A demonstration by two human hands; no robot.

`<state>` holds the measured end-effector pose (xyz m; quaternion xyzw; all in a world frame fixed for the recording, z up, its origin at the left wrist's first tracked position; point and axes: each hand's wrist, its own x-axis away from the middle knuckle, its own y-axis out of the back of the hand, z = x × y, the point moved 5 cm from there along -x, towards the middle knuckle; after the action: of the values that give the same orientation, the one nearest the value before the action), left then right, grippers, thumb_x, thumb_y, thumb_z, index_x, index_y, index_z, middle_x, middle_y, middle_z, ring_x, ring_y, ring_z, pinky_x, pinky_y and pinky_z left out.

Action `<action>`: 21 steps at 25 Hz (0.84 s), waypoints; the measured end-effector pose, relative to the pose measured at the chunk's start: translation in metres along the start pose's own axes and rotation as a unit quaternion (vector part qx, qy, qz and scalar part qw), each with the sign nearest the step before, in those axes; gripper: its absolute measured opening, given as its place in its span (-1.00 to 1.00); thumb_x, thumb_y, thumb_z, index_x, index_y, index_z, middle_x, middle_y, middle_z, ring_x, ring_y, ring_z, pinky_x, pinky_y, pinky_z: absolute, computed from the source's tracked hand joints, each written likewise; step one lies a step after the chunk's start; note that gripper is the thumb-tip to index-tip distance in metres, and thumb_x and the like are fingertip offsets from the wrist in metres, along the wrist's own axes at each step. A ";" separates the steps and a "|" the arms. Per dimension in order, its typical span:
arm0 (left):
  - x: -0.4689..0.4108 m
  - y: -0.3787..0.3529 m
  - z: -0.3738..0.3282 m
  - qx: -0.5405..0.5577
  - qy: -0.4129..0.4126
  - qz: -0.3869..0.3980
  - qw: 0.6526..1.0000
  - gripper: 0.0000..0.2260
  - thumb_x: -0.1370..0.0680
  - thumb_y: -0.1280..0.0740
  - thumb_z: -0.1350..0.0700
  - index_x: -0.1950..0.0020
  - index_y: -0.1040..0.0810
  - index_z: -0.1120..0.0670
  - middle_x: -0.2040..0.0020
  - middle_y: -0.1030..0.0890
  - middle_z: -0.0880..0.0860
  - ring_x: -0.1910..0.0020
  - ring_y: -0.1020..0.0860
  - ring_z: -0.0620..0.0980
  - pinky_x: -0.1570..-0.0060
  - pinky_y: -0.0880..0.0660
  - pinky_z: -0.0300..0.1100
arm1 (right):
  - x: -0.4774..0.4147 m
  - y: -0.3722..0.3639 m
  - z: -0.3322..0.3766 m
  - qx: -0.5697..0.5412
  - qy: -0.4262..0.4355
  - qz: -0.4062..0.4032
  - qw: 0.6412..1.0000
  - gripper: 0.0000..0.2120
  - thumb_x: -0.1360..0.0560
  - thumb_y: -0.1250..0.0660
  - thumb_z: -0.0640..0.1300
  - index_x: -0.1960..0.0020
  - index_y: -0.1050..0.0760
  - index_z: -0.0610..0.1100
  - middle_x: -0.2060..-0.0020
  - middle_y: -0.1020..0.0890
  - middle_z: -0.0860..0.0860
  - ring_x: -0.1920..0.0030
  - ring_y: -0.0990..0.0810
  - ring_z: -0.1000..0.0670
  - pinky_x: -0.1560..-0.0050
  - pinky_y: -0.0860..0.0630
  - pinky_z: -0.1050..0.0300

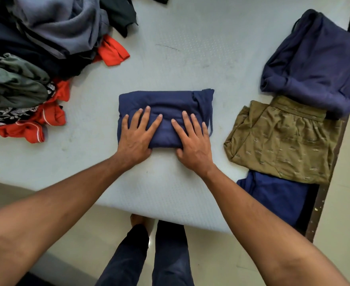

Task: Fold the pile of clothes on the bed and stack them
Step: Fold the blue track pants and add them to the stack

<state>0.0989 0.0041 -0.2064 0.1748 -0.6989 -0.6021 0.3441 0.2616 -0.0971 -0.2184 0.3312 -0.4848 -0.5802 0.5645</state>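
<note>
Two hands [136, 139] [192, 144]; perhaps four folded garments [166, 100] [314, 65] [283, 141] [273, 199]

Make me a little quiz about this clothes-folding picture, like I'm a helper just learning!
1. True or false: the left hand and the right hand both press flat on the folded navy garment.
2. Pick one: the patterned garment lying to the right is A) red, B) olive, C) white.
3. Fill in: the unfolded pile lies on the person's ____ side.

Key: 1 true; 2 B; 3 left.
</note>
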 end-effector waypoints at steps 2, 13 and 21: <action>-0.010 0.005 -0.001 -0.030 0.009 0.013 0.999 -0.08 -0.31 -0.51 0.10 -0.61 -0.18 -0.04 -0.58 -0.20 0.23 -0.47 -0.26 0.29 -0.32 -0.24 0.34 | -0.007 0.003 0.002 -0.001 -0.001 -0.020 1.000 -0.28 -0.45 -0.32 -0.17 -0.60 -0.29 0.02 -0.61 -0.24 -0.13 -0.58 -0.24 -0.22 -0.51 -0.24 -0.29; 0.016 0.139 -0.015 0.138 -0.120 0.062 0.981 -0.62 -0.37 -0.30 0.08 -0.18 -0.59 -0.08 -0.05 -0.69 0.02 -0.02 -0.62 0.12 0.02 -0.54 -0.01 | 0.023 0.146 0.013 -0.086 -0.098 0.173 0.976 -0.71 -0.53 -0.27 -0.06 -0.21 -0.61 0.12 -0.05 -0.69 -0.05 -0.06 -0.64 -0.17 0.07 -0.46 0.07; -0.011 0.216 -0.132 0.138 -0.177 0.102 0.969 -0.67 -0.49 -0.24 0.14 -0.20 -0.57 -0.12 -0.03 -0.68 -0.07 0.00 -0.59 0.07 0.07 -0.53 -0.04 | 0.081 0.237 -0.083 -0.152 -0.160 0.224 0.949 -0.87 -0.50 -0.40 0.01 -0.02 -0.64 0.19 -0.05 -0.70 0.05 -0.08 -0.63 -0.09 -0.12 -0.57 -0.05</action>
<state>0.2345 -0.0372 0.0031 0.0391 -0.8390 -0.4832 0.2470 0.4058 -0.1668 -0.0093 0.0270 -0.5367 -0.5511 0.6383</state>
